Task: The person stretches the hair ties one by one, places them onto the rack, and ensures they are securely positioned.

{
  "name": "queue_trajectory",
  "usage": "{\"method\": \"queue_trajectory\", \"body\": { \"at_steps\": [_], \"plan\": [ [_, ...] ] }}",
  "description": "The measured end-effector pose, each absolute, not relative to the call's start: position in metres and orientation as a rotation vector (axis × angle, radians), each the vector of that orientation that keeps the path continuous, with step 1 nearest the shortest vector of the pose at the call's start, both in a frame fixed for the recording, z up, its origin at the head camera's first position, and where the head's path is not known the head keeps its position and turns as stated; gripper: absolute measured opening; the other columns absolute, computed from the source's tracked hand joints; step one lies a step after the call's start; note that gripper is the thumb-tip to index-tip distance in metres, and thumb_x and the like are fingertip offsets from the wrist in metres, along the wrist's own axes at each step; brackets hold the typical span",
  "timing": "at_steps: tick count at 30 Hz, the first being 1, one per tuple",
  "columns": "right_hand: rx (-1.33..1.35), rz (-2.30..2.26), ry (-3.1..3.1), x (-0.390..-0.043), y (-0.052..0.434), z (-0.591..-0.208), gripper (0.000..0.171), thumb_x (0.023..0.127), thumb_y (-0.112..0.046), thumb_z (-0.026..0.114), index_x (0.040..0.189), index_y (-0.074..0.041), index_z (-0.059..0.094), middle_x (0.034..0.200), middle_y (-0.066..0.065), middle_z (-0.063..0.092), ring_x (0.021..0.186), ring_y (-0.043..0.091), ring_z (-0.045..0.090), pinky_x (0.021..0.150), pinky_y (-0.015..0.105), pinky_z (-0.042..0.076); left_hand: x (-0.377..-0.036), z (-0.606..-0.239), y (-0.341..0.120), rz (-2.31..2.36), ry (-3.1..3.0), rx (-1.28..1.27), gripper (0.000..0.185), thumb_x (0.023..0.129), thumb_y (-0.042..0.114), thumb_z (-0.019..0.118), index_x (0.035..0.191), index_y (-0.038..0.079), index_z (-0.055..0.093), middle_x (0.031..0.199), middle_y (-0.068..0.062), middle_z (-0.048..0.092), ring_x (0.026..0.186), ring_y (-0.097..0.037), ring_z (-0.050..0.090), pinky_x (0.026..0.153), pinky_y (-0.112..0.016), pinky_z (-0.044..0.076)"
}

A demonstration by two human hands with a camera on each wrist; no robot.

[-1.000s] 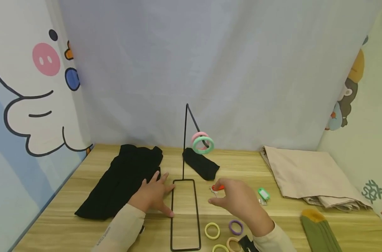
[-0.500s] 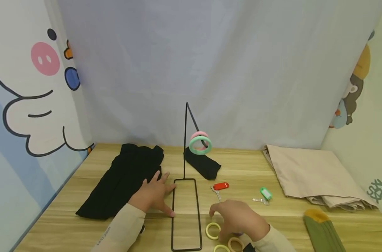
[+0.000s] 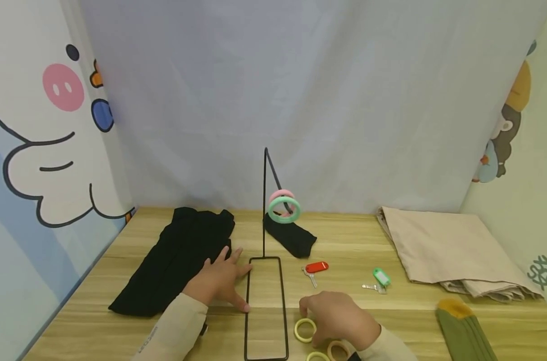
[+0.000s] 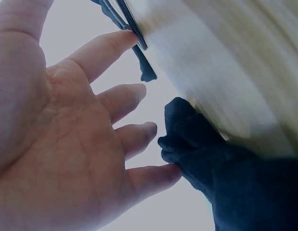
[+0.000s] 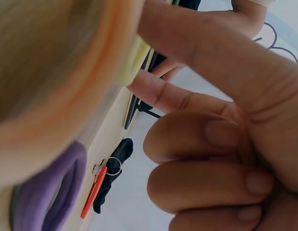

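Note:
My left hand [image 3: 219, 283] lies flat and open on the wooden table [image 3: 346, 245], fingers spread. Its thumb [image 4: 108, 45] touches the black wire stand's base [image 3: 264, 307], and its little finger meets the black cloth [image 3: 178, 258]. My right hand [image 3: 338, 318] rests low over several hair rings at the front edge. Its thumb and index finger pinch the edge of the yellow ring [image 3: 305, 330], with the other fingers [image 5: 206, 134] curled. A purple ring [image 5: 53, 192] and an orange ring [image 5: 67, 96] lie under that hand. Pink and green rings [image 3: 282, 208] hang on the stand's hook.
A red key tag [image 3: 316, 267] and a green key tag [image 3: 380, 277] lie right of the stand. Behind it is a black sock [image 3: 289, 238]. Folded beige cloth [image 3: 440, 245] fills the back right, and a green sock [image 3: 463, 331] lies front right. Curtains close in all sides.
My right hand drew back from the red key tag, leaving it on the table, and came down onto the hair rings near the front edge. The left hand stayed put.

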State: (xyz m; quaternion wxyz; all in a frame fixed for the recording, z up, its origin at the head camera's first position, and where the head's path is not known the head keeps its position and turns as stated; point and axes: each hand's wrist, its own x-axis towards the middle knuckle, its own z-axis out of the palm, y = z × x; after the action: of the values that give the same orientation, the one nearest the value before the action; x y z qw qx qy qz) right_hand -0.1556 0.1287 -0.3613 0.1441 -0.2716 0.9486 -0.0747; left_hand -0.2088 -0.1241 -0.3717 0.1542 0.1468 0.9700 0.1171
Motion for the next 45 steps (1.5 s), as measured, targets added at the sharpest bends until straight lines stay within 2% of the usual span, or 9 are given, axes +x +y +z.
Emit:
{"method": "queue_trajectory", "body": {
  "at_steps": [5,8,17,28,31,36,45],
  "plan": [
    [-0.827,-0.227,2.753,-0.155,0.13,-0.363,0.027,0.062,-0.015,0.078,0.082,-0.022,0.061,0.059,-0.011,0.042,0.053,0.006,0.036,0.046,0.023,0.032,-0.207,-0.372,-0.124,0.353,2.777,0.411,0.094,0.057,0.053,0.081,0.139,0.025,0.045,0.156,-0.009,0.013,0.143,-0.037,0.002,0.104,-0.068,0.013],
    [-0.835,-0.237,2.764,-0.154,0.13,-0.362,0.025,0.062,-0.013,0.075,0.08,-0.021,0.061,0.058,-0.011,0.041,0.053,0.006,0.036,0.045,0.022,0.031,-0.206,-0.372,-0.123,0.354,2.779,0.413,0.094,0.056,0.053,0.081,0.139,0.025,0.045,0.156,-0.009,0.013,0.143,-0.038,0.003,0.104,-0.068,0.013],
    [-0.898,-0.33,2.766,-0.151,0.128,-0.347,0.023,0.07,-0.023,0.076,0.089,-0.022,0.062,0.055,-0.012,0.034,0.05,0.004,0.031,0.043,0.021,0.031,-0.204,-0.37,-0.124,0.362,2.794,0.422,0.094,0.056,0.052,0.081,0.138,0.024,0.046,0.155,-0.01,0.015,0.142,-0.039,0.004,0.103,-0.069,0.014],
    [-1.025,-0.583,2.752,-0.138,0.121,-0.328,0.023,0.07,-0.022,0.072,0.092,-0.024,0.062,0.048,-0.014,0.024,0.043,0.002,0.018,0.04,0.02,0.014,-0.204,-0.371,-0.123,0.369,2.793,0.432,0.094,0.056,0.053,0.081,0.138,0.023,0.046,0.155,-0.011,0.016,0.142,-0.04,0.005,0.102,-0.07,0.015],
    [-1.066,-0.667,2.755,-0.132,0.118,-0.321,0.021,0.074,-0.026,0.073,0.092,-0.024,0.061,0.049,-0.014,0.024,0.042,0.001,0.018,0.04,0.019,0.015,-0.204,-0.371,-0.122,0.358,2.8,0.432,0.093,0.056,0.053,0.081,0.138,0.023,0.047,0.155,-0.011,0.017,0.142,-0.04,0.006,0.102,-0.069,0.016],
    [-1.125,-0.814,2.768,-0.121,0.117,-0.31,0.02,0.077,-0.025,0.072,0.093,-0.023,0.061,0.051,-0.016,0.025,0.043,-0.002,0.019,0.041,0.017,0.018,-0.204,-0.371,-0.121,0.356,2.803,0.435,0.093,0.056,0.053,0.081,0.137,0.023,0.047,0.155,-0.011,0.017,0.142,-0.04,0.006,0.102,-0.069,0.016],
    [-1.402,-1.102,2.914,-0.107,0.112,-0.295,0.029,0.071,-0.013,0.076,0.094,-0.021,0.06,0.05,-0.013,0.021,0.048,-0.01,0.012,0.042,0.009,0.017,-0.207,-0.372,-0.123,0.319,2.811,0.437,0.094,0.056,0.054,0.081,0.138,0.023,0.047,0.155,-0.012,0.018,0.142,-0.04,0.007,0.102,-0.069,0.017]
  ]
}}
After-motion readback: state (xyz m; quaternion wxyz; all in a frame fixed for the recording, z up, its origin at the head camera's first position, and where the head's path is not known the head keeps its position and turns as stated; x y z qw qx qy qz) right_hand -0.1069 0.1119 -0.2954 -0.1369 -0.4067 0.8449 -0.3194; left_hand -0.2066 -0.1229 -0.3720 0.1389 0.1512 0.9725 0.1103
